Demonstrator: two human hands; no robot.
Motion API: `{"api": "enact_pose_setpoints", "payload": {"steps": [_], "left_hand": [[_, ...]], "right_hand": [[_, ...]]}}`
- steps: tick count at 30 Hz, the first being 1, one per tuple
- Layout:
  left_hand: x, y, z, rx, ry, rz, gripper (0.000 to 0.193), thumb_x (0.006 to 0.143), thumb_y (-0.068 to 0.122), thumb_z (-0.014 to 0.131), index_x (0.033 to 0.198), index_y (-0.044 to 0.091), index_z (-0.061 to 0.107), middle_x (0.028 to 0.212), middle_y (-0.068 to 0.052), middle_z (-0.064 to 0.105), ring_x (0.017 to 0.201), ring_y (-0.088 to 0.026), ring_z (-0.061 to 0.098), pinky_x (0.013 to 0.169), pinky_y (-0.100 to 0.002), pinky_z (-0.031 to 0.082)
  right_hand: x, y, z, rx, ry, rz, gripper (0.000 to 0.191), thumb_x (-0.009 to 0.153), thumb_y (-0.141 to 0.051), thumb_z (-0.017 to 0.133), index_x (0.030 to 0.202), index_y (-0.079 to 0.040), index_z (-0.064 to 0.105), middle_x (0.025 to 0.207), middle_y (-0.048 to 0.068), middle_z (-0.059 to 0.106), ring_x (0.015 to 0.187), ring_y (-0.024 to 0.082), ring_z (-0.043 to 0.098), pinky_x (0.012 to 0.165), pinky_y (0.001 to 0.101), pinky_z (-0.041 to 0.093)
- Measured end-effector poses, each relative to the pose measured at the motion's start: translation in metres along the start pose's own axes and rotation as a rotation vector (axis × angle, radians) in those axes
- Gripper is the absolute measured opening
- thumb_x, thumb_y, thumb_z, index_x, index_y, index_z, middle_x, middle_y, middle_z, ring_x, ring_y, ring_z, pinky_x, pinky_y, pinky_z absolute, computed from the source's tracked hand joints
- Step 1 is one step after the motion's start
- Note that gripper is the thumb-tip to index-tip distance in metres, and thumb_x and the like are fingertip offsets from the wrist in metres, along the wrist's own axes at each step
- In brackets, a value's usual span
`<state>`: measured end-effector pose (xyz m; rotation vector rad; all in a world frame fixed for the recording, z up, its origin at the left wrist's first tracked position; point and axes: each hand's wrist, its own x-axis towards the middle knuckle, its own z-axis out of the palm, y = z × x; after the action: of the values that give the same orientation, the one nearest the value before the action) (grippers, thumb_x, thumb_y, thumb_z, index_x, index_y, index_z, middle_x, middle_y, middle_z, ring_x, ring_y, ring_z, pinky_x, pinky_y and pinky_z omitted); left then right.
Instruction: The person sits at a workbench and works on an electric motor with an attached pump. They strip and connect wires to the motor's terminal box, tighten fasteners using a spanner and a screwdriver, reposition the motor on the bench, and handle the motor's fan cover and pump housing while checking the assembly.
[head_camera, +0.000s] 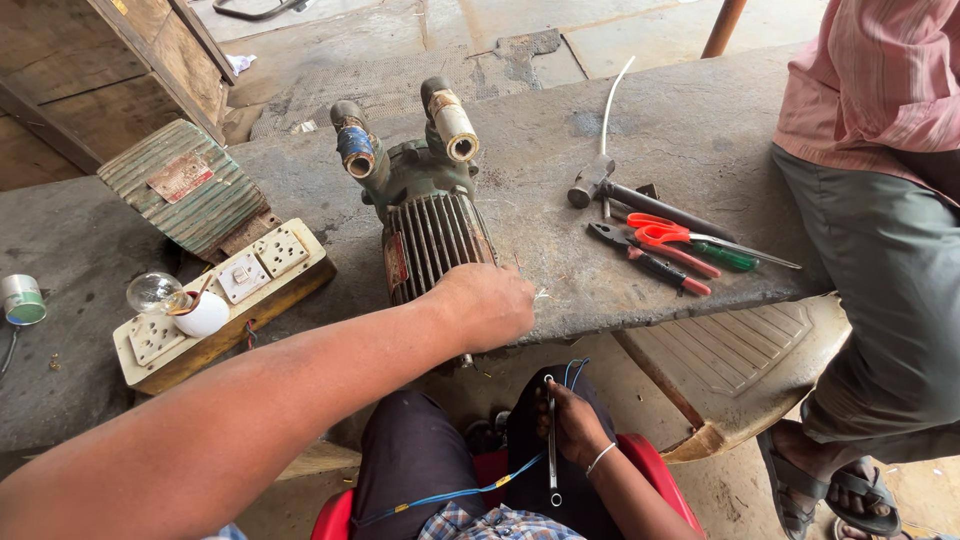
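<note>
Head view, looking down at stone desk (640, 130). Left hand (487, 305) stretched forward from 7 o'clock, knuckles up, resting on rear end of finned green motor pump (430, 225); fingers curled under, so cannot tell whether clamped on anything. Pump lying at centre, two pipe stubs pointing toward 12 o'clock. Right hand (575, 425) low at 6 o'clock over lap, closed round a slim metal spanner (551, 440) held upright (ring end down). Blue wire (470, 490) crossing lap near that hand.

At 9 o'clock of pump: wooden switchboard (225, 300) with sockets and a clear bulb (153, 292) in white holder. Behind it at 10 o'clock, ribbed green cover (185, 185). Tape roll (20, 300) at far 9 o'clock edge.

At 3 o'clock of pump: hammer (640, 200), red-handled scissors (665, 233), pliers (650, 262), green-handled screwdriver (735, 255), bunched close together.

Another person (880, 200) standing at 3 o'clock edge, pink striped shirt, grey trousers, sandals.
</note>
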<state>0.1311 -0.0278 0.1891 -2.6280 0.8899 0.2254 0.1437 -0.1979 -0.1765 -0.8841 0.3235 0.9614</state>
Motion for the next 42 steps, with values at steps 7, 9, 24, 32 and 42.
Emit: {"api": "enact_pose_setpoints", "payload": {"steps": [7,9,24,32,42], "left_hand": [[0.002,-0.002,0.002,0.059,-0.057,0.053,0.022,0.09,0.014,0.06,0.093,0.002,0.078,0.103,-0.015,0.071,0.101,-0.032,0.069,0.072,-0.043,0.062],[0.0,-0.004,0.006,0.093,-0.03,0.092,0.022,0.09,0.014,0.059,0.096,0.001,0.076,0.101,-0.015,0.071,0.1,-0.032,0.069,0.072,-0.042,0.062],[-0.053,0.01,0.054,-0.316,0.871,-0.297,0.054,0.072,0.05,0.081,0.114,0.016,0.074,0.124,-0.006,0.064,0.127,-0.027,0.053,0.111,-0.048,0.031],[-0.043,0.009,0.067,-0.477,0.953,-0.324,0.04,0.077,0.045,0.081,0.108,0.021,0.076,0.126,0.002,0.066,0.129,-0.023,0.055,0.112,-0.047,0.033],[-0.023,0.018,0.068,-0.426,1.031,-0.444,0.018,0.089,0.031,0.07,0.099,0.016,0.075,0.119,0.0,0.069,0.127,-0.023,0.057,0.112,-0.046,0.036]], "right_hand": [[-0.001,0.002,0.002,-0.009,0.024,0.005,0.03,0.104,-0.038,0.05,0.096,-0.011,0.062,0.073,0.0,0.052,0.059,0.015,0.045,0.058,0.0312,0.04],[-0.003,0.002,0.003,-0.014,0.018,0.005,0.031,0.104,-0.038,0.05,0.097,-0.012,0.063,0.073,0.0,0.052,0.059,0.015,0.045,0.058,0.0308,0.04],[-0.067,-0.038,0.041,-0.551,-0.286,-0.475,0.031,0.106,-0.023,0.055,0.127,-0.004,0.067,0.074,-0.004,0.046,0.064,0.008,0.043,0.057,0.0243,0.04],[-0.099,-0.102,0.108,-0.763,-0.125,-1.01,0.027,0.102,-0.018,0.063,0.118,0.003,0.07,0.093,0.001,0.069,0.084,0.008,0.066,0.078,0.0255,0.054],[-0.083,-0.089,0.133,-0.297,-0.232,-0.923,0.021,0.103,-0.02,0.064,0.108,0.0,0.063,0.099,0.005,0.072,0.091,0.012,0.069,0.086,0.0314,0.058]]}}
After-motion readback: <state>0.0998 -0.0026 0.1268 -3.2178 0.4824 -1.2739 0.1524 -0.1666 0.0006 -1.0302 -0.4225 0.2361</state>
